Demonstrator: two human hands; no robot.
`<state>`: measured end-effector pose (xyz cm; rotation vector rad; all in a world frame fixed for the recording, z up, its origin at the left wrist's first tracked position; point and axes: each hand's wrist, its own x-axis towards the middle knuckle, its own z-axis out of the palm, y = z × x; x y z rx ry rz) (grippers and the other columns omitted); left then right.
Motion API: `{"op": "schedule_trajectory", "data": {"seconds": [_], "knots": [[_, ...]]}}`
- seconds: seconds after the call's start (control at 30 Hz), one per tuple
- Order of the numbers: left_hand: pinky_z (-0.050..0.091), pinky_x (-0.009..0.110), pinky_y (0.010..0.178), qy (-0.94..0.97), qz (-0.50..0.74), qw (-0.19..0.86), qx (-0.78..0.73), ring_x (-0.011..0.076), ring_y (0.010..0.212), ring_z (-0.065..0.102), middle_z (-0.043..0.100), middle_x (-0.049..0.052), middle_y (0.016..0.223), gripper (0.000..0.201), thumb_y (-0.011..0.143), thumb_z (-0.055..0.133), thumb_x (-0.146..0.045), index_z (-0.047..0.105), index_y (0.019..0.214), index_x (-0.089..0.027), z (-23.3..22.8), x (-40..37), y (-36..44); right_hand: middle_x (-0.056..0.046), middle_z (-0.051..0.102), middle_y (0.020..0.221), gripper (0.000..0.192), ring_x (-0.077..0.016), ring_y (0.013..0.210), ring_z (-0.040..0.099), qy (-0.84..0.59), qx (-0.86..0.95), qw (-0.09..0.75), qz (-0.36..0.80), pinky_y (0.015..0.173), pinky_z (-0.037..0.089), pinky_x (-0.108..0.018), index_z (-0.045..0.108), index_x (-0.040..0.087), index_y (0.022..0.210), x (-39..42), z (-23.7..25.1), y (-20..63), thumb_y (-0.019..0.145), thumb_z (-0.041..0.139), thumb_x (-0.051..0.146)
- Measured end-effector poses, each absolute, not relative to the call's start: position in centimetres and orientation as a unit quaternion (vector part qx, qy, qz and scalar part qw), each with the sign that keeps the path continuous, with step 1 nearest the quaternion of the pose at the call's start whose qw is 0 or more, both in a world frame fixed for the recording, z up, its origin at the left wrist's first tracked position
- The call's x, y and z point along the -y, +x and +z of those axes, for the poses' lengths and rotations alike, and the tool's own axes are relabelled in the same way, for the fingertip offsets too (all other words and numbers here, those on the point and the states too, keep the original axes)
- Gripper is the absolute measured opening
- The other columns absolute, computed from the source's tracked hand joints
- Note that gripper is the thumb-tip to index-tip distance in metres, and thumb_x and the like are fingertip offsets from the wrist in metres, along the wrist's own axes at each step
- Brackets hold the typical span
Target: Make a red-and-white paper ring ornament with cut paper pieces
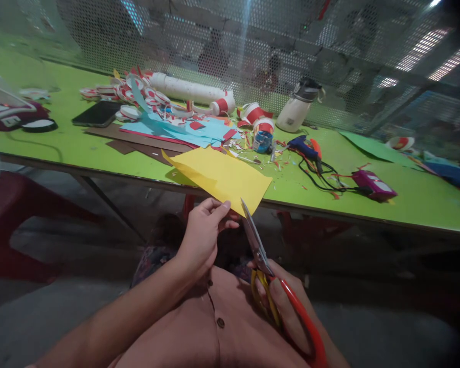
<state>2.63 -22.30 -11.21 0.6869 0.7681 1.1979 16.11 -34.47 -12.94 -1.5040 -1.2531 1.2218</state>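
My left hand [205,232] pinches the near edge of a yellow sheet of paper [224,171], thumb on top. The sheet is held at the table's front edge, its far left corner curling up. In my right hand [291,301] is a pair of scissors [256,240] with one red and one yellow handle loop. Its blades point up and away, and their tips meet the paper's near edge just right of my left fingers. The blades look slightly parted; whether they have cut into the sheet I cannot tell.
On the green table [329,199] lie blue and brown sheets [168,130], paper scraps, red-and-white paper cups [222,105], a phone [97,112], a glue gun [304,148] and a purple box with wires [373,185]. A white bottle [297,107] stands behind. Red stools [23,220] are at left.
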Motion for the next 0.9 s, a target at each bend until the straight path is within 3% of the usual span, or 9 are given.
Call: {"op": "schedule_trajectory", "data": {"seconds": [0.3,0.6,0.9], "knots": [[0.051,0.022,0.056,0.304,0.540,0.709,-0.338,0.0112,0.067,0.058,0.062,0.002,0.074,0.013,0.070,0.067,-0.022,0.061,0.073,-0.011,-11.1,22.3,2.4,0.002,0.040,0.059,0.061,-0.0098,0.048,0.035,-0.600,0.502,0.401,0.476,0.045,0.029,-0.022,0.057,0.015,0.103,34.3,-14.2,16.3,0.079,0.037,0.068],[0.051,0.022,0.054,0.320,0.528,0.708,-0.344,0.0114,0.065,0.058,0.064,0.003,0.075,0.012,0.069,0.066,-0.022,0.062,0.073,-0.011,-10.9,22.0,1.6,0.000,0.044,0.060,0.055,-0.0107,0.050,0.038,-0.595,0.535,0.385,0.460,0.044,0.032,-0.022,0.058,0.016,0.097,34.2,-13.6,16.4,0.082,0.036,0.064],[0.053,0.025,0.058,0.300,0.548,0.708,-0.331,0.0158,0.074,0.064,0.068,0.007,0.092,0.016,0.073,0.063,-0.021,0.062,0.086,-0.013,-11.0,21.6,0.9,0.000,0.042,0.058,0.063,-0.0115,0.051,0.039,-0.595,0.530,0.370,0.478,0.045,0.034,-0.022,0.059,0.015,0.099,34.0,-13.6,16.1,0.078,0.037,0.069]]}}
